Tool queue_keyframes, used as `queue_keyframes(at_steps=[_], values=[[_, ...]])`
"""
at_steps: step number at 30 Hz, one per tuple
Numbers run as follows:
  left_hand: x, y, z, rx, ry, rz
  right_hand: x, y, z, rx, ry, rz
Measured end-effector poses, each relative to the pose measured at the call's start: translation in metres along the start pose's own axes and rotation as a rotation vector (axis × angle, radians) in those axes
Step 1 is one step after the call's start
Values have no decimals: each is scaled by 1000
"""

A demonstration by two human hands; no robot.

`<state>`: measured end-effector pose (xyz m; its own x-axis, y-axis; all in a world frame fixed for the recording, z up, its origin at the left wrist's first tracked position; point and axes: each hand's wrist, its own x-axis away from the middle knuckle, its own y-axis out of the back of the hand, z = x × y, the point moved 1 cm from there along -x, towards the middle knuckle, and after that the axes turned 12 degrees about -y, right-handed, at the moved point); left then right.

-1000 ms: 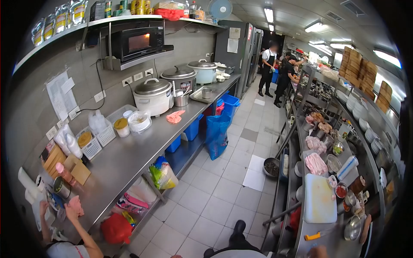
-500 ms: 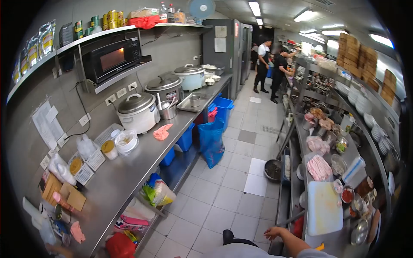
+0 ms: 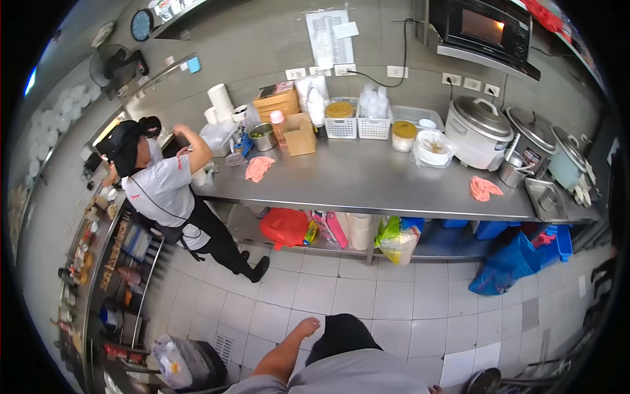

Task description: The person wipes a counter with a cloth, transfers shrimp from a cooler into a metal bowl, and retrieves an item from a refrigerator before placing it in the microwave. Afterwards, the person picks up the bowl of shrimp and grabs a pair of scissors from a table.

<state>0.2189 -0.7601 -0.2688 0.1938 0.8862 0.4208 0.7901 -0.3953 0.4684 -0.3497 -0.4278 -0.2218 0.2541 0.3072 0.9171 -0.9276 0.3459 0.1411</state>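
My left hand (image 3: 306,326) hangs beside my dark trouser leg (image 3: 342,335), above the tiled floor, with loosely bent fingers and nothing visible in it. Only a sliver of my right hand (image 3: 435,389) shows at the bottom edge, its fingers mostly hidden. Neither hand touches the steel counter (image 3: 367,180) ahead of me. On that counter lie two pink cloths, one on the left (image 3: 260,169) and one on the right (image 3: 485,188). Between them stand a jar with a yellow lid (image 3: 403,136) and a plastic-wrapped white container (image 3: 433,148).
A co-worker (image 3: 174,180) stands at the counter's left end, one arm raised. Rice cookers (image 3: 478,134) line the right side, under a microwave (image 3: 485,29). A lined bin (image 3: 180,361) stands lower left. A blue bag (image 3: 505,266) sits on the floor at right.
My view has swung left, from along the aisle to facing the counter. The co-worker and lined bin have come into view. My right hand has dropped almost out of frame; my left hand now shows.
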Motion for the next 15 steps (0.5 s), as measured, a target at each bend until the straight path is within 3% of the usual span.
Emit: queue_keyframes(at_steps=[3, 5, 9, 11, 13, 14, 15], values=[[22, -19, -8, -119, 81, 228, -52, 20, 43, -84, -39, -21], [15, -39, 14, -320, 30, 507, -71, 27, 82, -141, 4, 17], [-12, -51, -30, -342, 170, 489, -73, 14, 161, -111, 109, 46], [-52, -53, -38, -549, 30, 645, -110, 16, 174, -182, 141, 58], [-112, -68, -27, -817, -220, 687, -99, 22, 195, -24, 81, 131], [-144, -75, -41, -882, -299, 752, -91, 31, 203, 63, 68, 55], [-169, -74, -52, -1077, -439, 865, -91, 51, 196, -67, 67, -15]])
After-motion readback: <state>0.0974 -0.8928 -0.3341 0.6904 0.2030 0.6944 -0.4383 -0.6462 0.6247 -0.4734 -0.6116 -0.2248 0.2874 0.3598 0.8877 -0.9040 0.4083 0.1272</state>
